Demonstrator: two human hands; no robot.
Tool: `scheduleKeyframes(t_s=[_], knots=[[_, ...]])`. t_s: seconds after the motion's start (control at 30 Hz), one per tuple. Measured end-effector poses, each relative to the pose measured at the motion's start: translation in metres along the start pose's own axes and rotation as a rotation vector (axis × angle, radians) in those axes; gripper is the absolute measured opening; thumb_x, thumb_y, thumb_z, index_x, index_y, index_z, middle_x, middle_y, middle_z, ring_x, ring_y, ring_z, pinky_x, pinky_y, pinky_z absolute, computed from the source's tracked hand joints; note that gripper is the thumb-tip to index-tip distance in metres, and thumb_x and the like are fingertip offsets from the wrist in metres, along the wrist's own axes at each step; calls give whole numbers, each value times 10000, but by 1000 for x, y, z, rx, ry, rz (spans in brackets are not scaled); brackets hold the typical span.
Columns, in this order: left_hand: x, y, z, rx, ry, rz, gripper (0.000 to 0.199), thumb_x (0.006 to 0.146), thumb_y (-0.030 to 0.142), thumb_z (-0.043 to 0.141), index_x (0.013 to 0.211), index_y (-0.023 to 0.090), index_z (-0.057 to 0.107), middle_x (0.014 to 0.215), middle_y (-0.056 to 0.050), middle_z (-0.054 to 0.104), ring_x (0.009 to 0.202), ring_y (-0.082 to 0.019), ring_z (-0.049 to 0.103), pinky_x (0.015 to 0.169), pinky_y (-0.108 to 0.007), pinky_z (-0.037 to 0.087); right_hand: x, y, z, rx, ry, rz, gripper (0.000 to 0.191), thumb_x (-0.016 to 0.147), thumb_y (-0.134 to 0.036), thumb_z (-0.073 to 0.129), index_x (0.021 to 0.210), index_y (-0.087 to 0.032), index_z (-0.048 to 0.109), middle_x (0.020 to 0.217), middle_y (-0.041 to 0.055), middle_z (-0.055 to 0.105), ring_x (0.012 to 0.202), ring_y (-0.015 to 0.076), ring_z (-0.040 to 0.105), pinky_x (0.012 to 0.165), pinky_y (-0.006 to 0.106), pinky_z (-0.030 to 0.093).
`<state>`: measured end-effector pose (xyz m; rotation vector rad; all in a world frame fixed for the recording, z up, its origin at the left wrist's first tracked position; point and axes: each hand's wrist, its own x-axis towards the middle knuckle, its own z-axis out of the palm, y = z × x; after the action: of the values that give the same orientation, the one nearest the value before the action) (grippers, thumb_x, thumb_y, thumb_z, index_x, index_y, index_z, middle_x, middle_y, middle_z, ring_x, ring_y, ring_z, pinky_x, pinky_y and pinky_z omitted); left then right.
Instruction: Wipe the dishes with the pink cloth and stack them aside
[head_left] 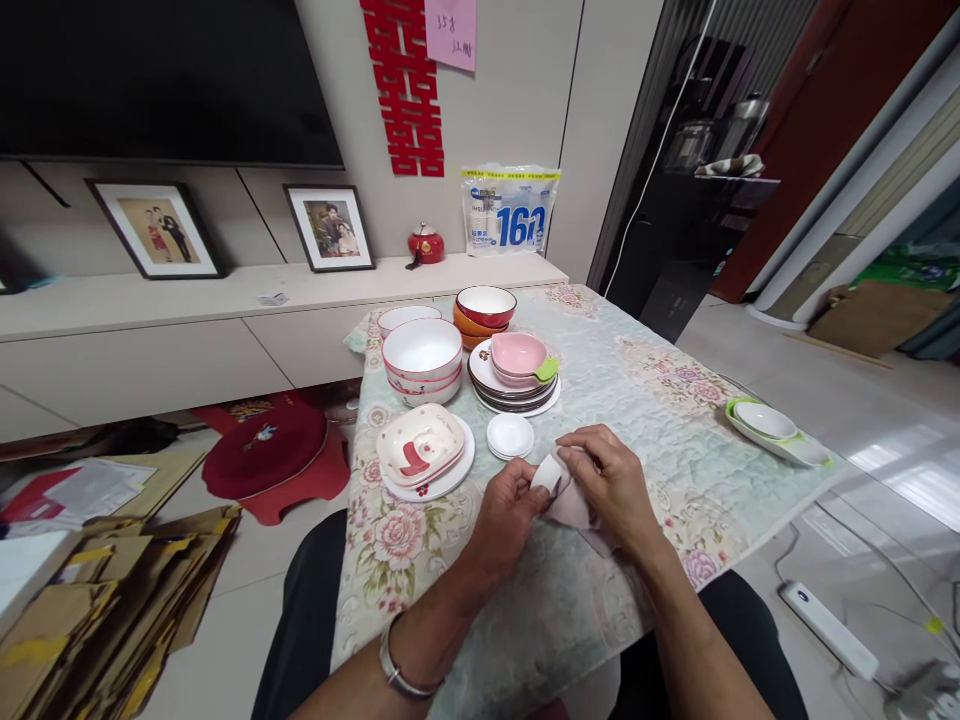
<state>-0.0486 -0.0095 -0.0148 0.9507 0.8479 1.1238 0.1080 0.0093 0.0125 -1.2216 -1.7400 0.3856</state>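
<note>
My left hand (511,508): fingers grasping small white dish (548,474); right hand (611,480): fingers clutching pinkish cloth (573,507) against it. Wiping, apparently; next move calls for steady edge grip.

The person's left hand (514,510) and right hand (611,478) are bare, as are both forearms up to the picture's lower edge. Around the left wrist sits a silver-coloured bangle (395,676), a smooth, narrow, rounded metal band with a bright shine. Dark, nearly black trousers (307,610) cover both legs, their cloth plain and matte.
</note>
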Motion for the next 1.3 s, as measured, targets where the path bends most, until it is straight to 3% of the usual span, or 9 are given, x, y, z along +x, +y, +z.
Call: scheduleKeyframes(t_s=[0.13, 0.27, 0.37, 0.57, 0.67, 0.8, 0.97, 1.07, 1.3], knots=[[-1, 1, 1, 20, 6, 0, 144, 736, 250, 680, 764, 168, 565, 674, 31, 603, 635, -113, 511, 626, -243, 378, 0, 4, 1, -18, 51, 54, 97, 881, -217, 610, 889, -215, 706, 867, 49, 659, 827, 206, 629, 751, 340, 491], [-1, 1, 0, -5, -22, 12, 180, 741, 282, 688, 736, 174, 545, 633, 32, 586, 603, -122, 514, 604, -255, 392, -2, -11, 4, 14, -30, -62, 116, 883, -204, 606, 917, -213, 716, 875, 56, 615, 857, 201, 614, 762, 327, 482], [-1, 0, 1, -61, -29, 2, 197, 729, 285, 714, 739, 172, 553, 644, 25, 604, 606, -122, 527, 609, -256, 409, -1, -12, 1, 79, -51, -43, 106, 880, -230, 623, 908, -221, 725, 881, 54, 618, 873, 202, 609, 778, 324, 469], [-1, 8, 6, -313, -14, -56, 268, 662, 259, 806, 756, 159, 576, 772, -17, 678, 741, -146, 626, 753, -288, 486, 0, 19, -2, 442, 1, 433, 224, 815, -419, 705, 904, -213, 717, 813, 25, 677, 685, 172, 573, 610, 285, 431], [-3, 13, 7, -384, -33, -97, 284, 673, 272, 814, 843, 157, 617, 845, -36, 691, 771, -161, 640, 757, -312, 514, -2, 24, 0, 588, 22, 549, 319, 742, -460, 764, 927, -207, 708, 704, -6, 651, 588, 145, 526, 536, 255, 392], [-3, 13, 8, -375, -6, -124, 324, 712, 347, 797, 917, 131, 671, 871, -56, 679, 760, -154, 623, 712, -285, 515, -4, 15, 1, 473, 56, 462, 292, 767, -433, 751, 935, -202, 691, 717, -2, 652, 606, 152, 537, 552, 261, 411], [-2, 11, 7, -358, -8, -83, 285, 718, 372, 795, 845, 147, 678, 793, -16, 645, 731, -127, 582, 697, -247, 474, -2, -14, 0, 139, 5, 61, 77, 863, -284, 660, 874, -214, 692, 891, 49, 661, 854, 206, 614, 761, 328, 479], [-2, 10, 6, -322, -17, -70, 274, 699, 356, 807, 818, 148, 675, 757, 1, 623, 705, -114, 553, 687, -238, 445, 0, -22, -1, 70, -67, -104, 78, 891, -223, 617, 905, -228, 694, 891, 54, 644, 907, 209, 611, 800, 338, 481], [1, 6, 4, -336, -6, -36, 261, 681, 329, 815, 800, 134, 690, 782, -25, 664, 740, -130, 565, 739, -251, 430, 0, 5, -6, 49, 128, 118, 76, 898, -275, 620, 900, -221, 672, 885, 28, 648, 816, 190, 610, 749, 327, 477]])
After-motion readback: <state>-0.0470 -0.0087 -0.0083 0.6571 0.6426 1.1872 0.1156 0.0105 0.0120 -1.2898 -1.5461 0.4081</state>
